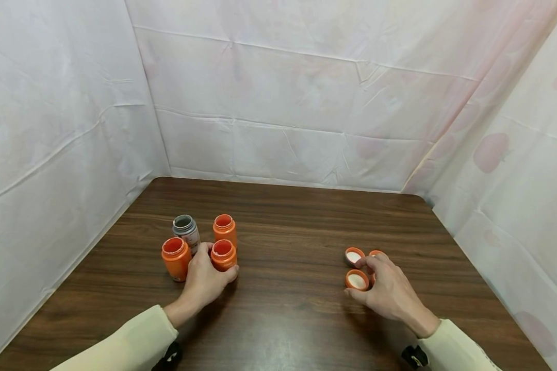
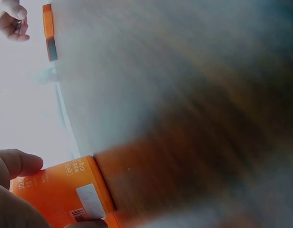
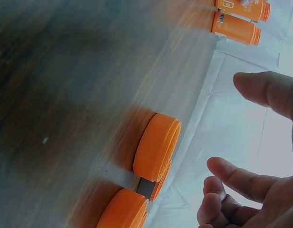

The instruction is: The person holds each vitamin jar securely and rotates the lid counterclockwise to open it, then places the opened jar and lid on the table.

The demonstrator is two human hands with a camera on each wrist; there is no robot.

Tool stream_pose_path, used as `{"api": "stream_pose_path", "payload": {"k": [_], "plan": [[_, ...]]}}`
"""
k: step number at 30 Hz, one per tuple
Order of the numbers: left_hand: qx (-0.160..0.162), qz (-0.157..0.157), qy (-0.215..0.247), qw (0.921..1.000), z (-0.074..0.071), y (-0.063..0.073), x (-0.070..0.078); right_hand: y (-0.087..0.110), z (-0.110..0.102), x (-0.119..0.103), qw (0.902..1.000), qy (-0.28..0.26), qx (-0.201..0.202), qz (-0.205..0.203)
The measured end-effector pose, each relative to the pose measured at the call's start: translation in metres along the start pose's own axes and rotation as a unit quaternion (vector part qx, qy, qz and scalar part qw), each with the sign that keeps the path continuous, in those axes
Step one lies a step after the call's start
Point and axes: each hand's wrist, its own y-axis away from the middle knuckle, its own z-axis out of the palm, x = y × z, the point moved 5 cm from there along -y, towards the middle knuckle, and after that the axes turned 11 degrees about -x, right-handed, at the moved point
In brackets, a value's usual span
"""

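My left hand grips an open-mouthed orange bottle, its thumb and fingers on opposite sides. Also lidless, an orange bottle stands just behind, a grey bottle at the back left and another orange bottle to the left. In the left wrist view, the held bottle shows a white label patch and a barcode. My right hand hovers over several caps, thumb and fingers apart around an orange cap. Behind that lies a dark cap with an orange rim; my right hand partly hides other orange caps.
The brown wood-grain table carries the bottles on the left and the caps on the right. Pale hanging sheets enclose its back and both sides.
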Motion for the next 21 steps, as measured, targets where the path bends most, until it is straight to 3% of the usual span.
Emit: {"api": "stream_pose_path", "payload": {"k": [6, 11, 15, 21], "plan": [[0.004, 0.014, -0.004, 0.9999, -0.004, 0.001, 0.002, 0.000, -0.002, -0.003, 0.9998, -0.017, 0.005, 0.002], [0.022, 0.071, -0.016, 0.9971, -0.010, 0.001, 0.012, 0.000, -0.009, -0.004, 0.9992, -0.017, 0.034, -0.012], [0.039, 0.113, -0.040, 0.9921, -0.017, 0.003, 0.023, -0.001, -0.011, -0.003, 0.9986, -0.005, 0.048, -0.020], [0.047, 0.144, -0.109, 0.9824, -0.028, 0.005, 0.034, -0.003, -0.013, 0.003, 0.9987, 0.005, 0.048, -0.012]]}}
